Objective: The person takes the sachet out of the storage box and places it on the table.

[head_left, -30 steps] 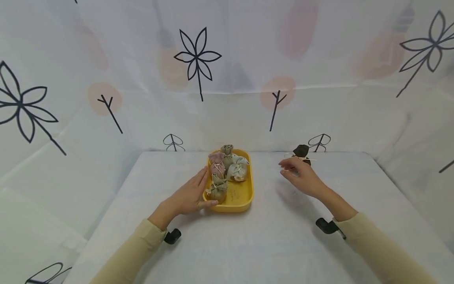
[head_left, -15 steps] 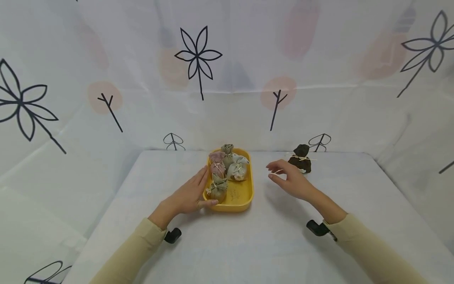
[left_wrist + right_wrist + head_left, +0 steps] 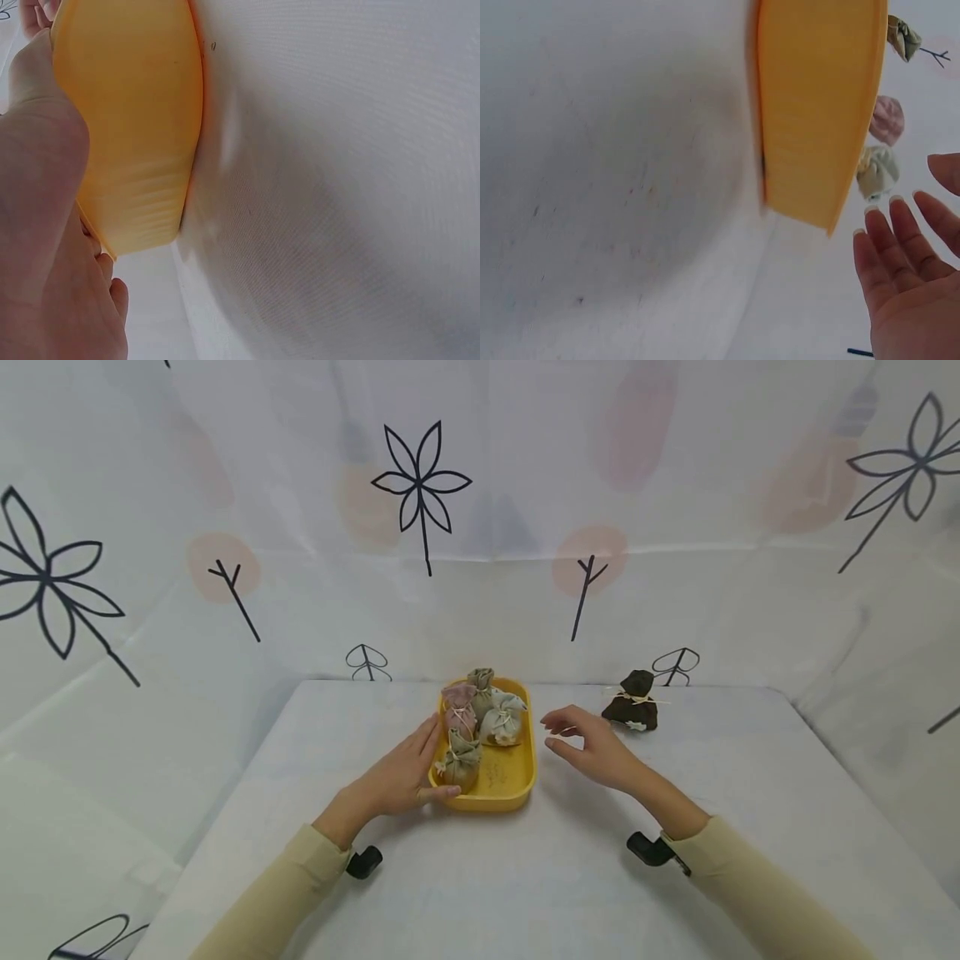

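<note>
A yellow tray [image 3: 512, 777] stands mid-table with several small tied cloth pouches in it. Two are olive, one at the back [image 3: 480, 685] and one at the front left [image 3: 460, 763]; beside them are a pink pouch [image 3: 460, 710] and a pale grey-white pouch [image 3: 504, 718]. My left hand [image 3: 397, 772] rests along the tray's left side, fingers straight, thumb over the front-left rim. Just right of the tray, my right hand [image 3: 596, 752] hovers over the table with loosely bent fingers and holds nothing. A dark brown pouch [image 3: 632, 706] with a light tie stands behind it.
A white cloth covers the table [image 3: 510, 877]. Behind and at the sides hangs a white curtain [image 3: 480, 593] printed with black flowers and pale shapes. A small black camera is worn at each wrist, the right one [image 3: 649, 849] close above the table.
My right hand has moved left, away from the dark brown pouch and towards the tray, uncovering that pouch. The left hand and the tray have stayed in place.
</note>
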{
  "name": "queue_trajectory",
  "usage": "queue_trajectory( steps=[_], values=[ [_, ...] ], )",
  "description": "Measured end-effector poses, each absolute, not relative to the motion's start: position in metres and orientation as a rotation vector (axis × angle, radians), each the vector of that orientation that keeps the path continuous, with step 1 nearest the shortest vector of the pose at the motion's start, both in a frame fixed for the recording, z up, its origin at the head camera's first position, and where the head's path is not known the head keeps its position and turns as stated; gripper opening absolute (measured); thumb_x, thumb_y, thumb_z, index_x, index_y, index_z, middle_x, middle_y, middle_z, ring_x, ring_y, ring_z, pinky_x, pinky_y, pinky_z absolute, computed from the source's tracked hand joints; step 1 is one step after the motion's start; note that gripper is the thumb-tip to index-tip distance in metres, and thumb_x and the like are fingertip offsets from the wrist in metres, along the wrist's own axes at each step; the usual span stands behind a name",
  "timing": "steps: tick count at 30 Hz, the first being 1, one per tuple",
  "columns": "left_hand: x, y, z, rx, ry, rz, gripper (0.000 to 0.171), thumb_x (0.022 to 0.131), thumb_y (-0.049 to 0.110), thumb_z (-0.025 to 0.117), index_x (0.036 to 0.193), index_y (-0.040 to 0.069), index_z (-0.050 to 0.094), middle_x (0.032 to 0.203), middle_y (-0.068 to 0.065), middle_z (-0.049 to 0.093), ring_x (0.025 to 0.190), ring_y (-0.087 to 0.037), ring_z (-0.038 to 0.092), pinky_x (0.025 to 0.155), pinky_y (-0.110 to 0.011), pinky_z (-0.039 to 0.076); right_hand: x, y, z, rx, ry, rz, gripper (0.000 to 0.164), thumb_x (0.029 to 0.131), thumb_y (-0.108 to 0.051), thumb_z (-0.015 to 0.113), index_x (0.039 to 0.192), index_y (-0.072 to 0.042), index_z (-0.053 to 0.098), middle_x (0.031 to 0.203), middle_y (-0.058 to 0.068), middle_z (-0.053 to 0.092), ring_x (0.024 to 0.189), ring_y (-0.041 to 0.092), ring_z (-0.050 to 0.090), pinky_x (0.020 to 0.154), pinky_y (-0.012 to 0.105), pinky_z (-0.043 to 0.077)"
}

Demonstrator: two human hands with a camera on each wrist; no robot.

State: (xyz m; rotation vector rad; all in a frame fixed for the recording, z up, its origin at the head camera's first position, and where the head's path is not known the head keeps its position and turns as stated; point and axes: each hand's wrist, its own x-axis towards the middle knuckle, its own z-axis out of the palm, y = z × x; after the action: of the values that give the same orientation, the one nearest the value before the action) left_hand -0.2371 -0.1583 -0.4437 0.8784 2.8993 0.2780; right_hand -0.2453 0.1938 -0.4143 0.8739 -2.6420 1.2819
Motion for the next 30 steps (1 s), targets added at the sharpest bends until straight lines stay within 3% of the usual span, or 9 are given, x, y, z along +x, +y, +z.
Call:
queue_trajectory(
  steps=[12, 19, 30],
  values=[
    [-0.237, -0.157, -0.443, 0.880, 2.890, 0.291, 0.116, 0.092, 0.082, 0.043, 0.163, 0.003, -0.006, 0.171, -0.015, -0.009, 0.158, -0.029, 0.001, 0.126, -0.043, 0.014, -0.243, 0.170, -0.416, 0.966, -2.618, 1.383, 0.034, 0.097, -0.005, 0.070, 0.129, 0.003, 0.060, 0.125, 0.020, 0.065, 0.116, 0.034, 0.062, 0.101, 0.052, 0.053],
    [-0.241, -0.157, -0.439, 0.901, 2.906, 0.293, 0.116, 0.092, 0.081, 0.043, 0.163, 0.003, -0.007, 0.171, -0.016, -0.008, 0.158, -0.030, 0.002, 0.126, -0.044, 0.014, -0.247, 0.156, -0.417, 1.020, -2.588, 1.400, 0.036, 0.096, -0.007, 0.071, 0.128, 0.007, 0.060, 0.121, 0.023, 0.064, 0.114, 0.042, 0.062, 0.100, 0.055, 0.052],
    [-0.238, -0.159, -0.441, 0.908, 2.899, 0.299, 0.117, 0.092, 0.082, 0.042, 0.163, 0.004, -0.007, 0.171, -0.017, -0.007, 0.158, -0.030, 0.002, 0.126, -0.044, 0.015, -0.246, 0.128, -0.424, 1.088, -2.603, 1.449, 0.038, 0.094, -0.006, 0.074, 0.129, 0.001, 0.061, 0.124, 0.021, 0.063, 0.116, 0.042, 0.062, 0.101, 0.058, 0.051]
  ],
)
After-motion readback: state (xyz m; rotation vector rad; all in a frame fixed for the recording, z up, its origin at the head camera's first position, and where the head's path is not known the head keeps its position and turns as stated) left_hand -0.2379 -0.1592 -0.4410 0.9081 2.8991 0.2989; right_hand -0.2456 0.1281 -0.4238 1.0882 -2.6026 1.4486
